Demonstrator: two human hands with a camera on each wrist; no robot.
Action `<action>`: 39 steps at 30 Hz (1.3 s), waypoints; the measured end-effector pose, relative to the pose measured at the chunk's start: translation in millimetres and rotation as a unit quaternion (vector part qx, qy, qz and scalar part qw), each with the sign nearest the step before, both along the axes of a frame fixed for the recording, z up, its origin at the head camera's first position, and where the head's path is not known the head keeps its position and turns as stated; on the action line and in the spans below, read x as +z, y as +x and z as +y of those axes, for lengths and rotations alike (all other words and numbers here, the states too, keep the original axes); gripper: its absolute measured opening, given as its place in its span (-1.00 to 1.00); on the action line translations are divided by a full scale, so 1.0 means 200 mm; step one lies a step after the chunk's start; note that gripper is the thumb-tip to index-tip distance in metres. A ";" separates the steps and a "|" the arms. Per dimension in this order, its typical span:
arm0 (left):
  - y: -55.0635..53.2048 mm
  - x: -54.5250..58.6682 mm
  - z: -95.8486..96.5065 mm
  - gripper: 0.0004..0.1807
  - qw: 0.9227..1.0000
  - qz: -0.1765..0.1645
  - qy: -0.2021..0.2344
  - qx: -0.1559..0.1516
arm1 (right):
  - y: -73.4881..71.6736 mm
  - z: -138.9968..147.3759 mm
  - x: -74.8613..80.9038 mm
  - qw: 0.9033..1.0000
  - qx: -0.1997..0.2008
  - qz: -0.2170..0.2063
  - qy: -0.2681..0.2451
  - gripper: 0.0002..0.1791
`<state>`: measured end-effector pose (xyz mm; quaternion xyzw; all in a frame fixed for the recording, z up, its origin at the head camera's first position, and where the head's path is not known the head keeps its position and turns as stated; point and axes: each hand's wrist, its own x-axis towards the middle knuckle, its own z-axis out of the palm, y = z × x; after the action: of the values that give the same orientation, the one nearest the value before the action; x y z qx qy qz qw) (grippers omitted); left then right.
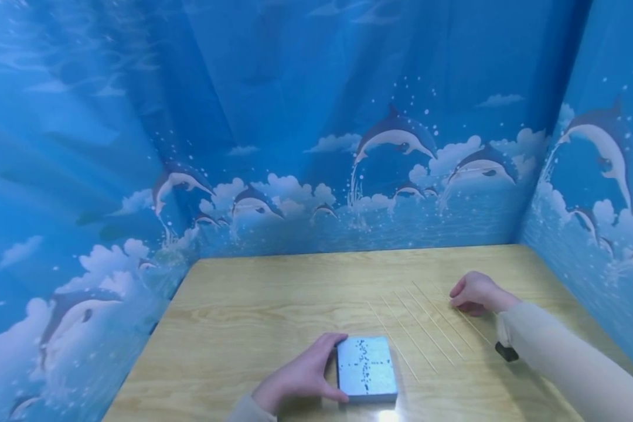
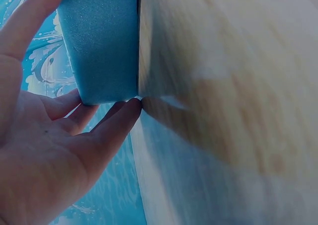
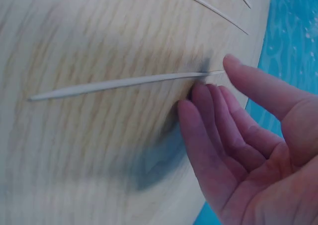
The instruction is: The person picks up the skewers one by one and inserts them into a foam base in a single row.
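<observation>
On the table's front part, my left hand (image 1: pixel 306 372) holds a light blue foam block (image 1: pixel 374 372) by its left side, fingers at the far corner and thumb at the near one. Dark specks or small holes mark the block's top. In the left wrist view, fingertips touch the block's lower edge. My right hand (image 1: pixel 477 293) is over the rightmost of several thin wooden sticks (image 1: pixel 392 341). In the right wrist view, that stick (image 3: pixel 114 84) lies on the table, its far end between the thumb and the bent fingers, with a gap around it.
The sticks lie slanted and roughly parallel, right of the block, on a wood-grain table (image 1: pixel 242 305). Blue curtains (image 1: pixel 274 117) printed with dolphins hang behind and at both sides. A small black object (image 1: pixel 506 351) sits at the right wrist.
</observation>
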<state>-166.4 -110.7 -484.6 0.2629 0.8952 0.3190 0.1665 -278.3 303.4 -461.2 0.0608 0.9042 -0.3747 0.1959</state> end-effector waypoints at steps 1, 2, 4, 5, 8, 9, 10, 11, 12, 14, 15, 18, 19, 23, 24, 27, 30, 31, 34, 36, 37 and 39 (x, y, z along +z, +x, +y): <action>0.00 0.00 0.00 0.26 1.000 0.001 -0.001 0.000 | 0.00 -0.01 0.00 1.000 0.005 0.005 0.012 -0.70; 0.00 0.01 0.00 0.26 1.000 0.003 -0.001 -0.001 | -0.01 -0.02 0.01 1.000 0.010 0.010 0.025 -0.72; 0.00 0.01 0.00 0.26 1.000 0.007 -0.001 -0.002 | -0.01 -0.04 0.01 0.999 0.018 0.016 0.044 -0.74; 0.00 0.01 0.00 0.26 1.000 0.005 0.001 -0.002 | -0.01 -0.04 0.01 0.998 0.020 0.018 0.050 -0.74; 0.00 0.00 -0.01 0.25 1.000 0.016 0.001 -0.009 | -0.01 -0.06 0.02 0.997 0.023 0.022 0.064 -0.77; 0.00 0.00 -0.01 0.25 1.000 0.016 0.003 -0.010 | -0.01 -0.07 0.02 0.997 0.024 0.022 0.068 -0.77; 0.00 0.00 -0.01 0.25 1.000 0.017 0.004 -0.011 | -0.01 -0.07 0.02 0.997 0.023 0.022 0.072 -0.78; 0.00 0.00 -0.01 0.25 1.000 0.016 0.005 -0.011 | -0.01 -0.08 0.01 0.997 0.025 0.023 0.076 -0.79; -0.01 -0.01 -0.01 0.25 1.000 0.016 0.006 -0.011 | -0.02 -0.08 0.01 0.996 0.026 0.025 0.082 -0.81; -0.01 -0.01 -0.01 0.25 1.000 0.016 0.010 -0.012 | -0.02 -0.09 0.00 0.995 0.026 0.024 0.088 -0.83; -0.01 -0.01 0.00 0.25 1.000 0.015 0.012 -0.011 | -0.02 -0.10 0.00 0.995 0.024 0.022 0.089 -0.84; -0.01 -0.01 0.00 0.25 1.000 0.020 0.012 -0.015 | -0.03 -0.10 -0.01 0.996 0.015 0.012 0.082 -0.85; -0.01 -0.01 -0.01 0.24 1.000 0.021 0.010 -0.015 | -0.03 -0.11 -0.01 0.997 0.011 0.007 0.079 -0.85; 0.00 0.00 -0.01 0.25 1.000 0.003 0.004 -0.004 | -0.03 -0.11 -0.01 0.998 -0.002 -0.009 0.067 -0.86; 0.00 0.00 0.00 0.25 1.000 -0.002 0.003 0.000 | -0.03 -0.11 -0.01 0.998 -0.002 -0.010 0.066 -0.86; 0.00 -0.01 0.00 0.26 1.000 -0.011 0.004 0.005 | -0.02 -0.09 -0.02 0.999 -0.003 -0.012 0.049 -0.86; 0.00 -0.02 0.00 0.26 1.000 0.001 0.003 -0.004 | -0.01 -0.07 -0.02 1.000 -0.008 -0.017 0.023 -0.84; 0.00 -0.02 0.00 0.26 1.000 0.004 0.003 -0.007 | -0.01 -0.06 -0.02 1.000 -0.012 -0.022 0.012 -0.83; 0.00 -0.02 0.00 0.25 1.000 0.002 0.004 -0.005 | -0.01 -0.03 -0.02 0.999 -0.016 -0.034 -0.020 -0.79; 0.00 -0.02 0.00 0.25 1.000 -0.003 0.005 0.001 | -0.01 -0.02 -0.01 0.998 -0.018 -0.039 -0.043 -0.75; 0.00 -0.02 0.00 0.25 1.000 -0.003 0.005 0.002 | -0.01 -0.01 -0.01 0.998 -0.019 -0.040 -0.055 -0.74; -0.01 -0.02 0.00 0.25 1.000 -0.002 0.005 0.003 | -0.01 0.01 0.00 0.996 -0.022 -0.040 -0.078 -0.69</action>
<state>-167.6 -111.4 -487.8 0.2599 0.8942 0.3246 0.1661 -279.8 304.5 -461.5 0.0803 0.8619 -0.4459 0.2277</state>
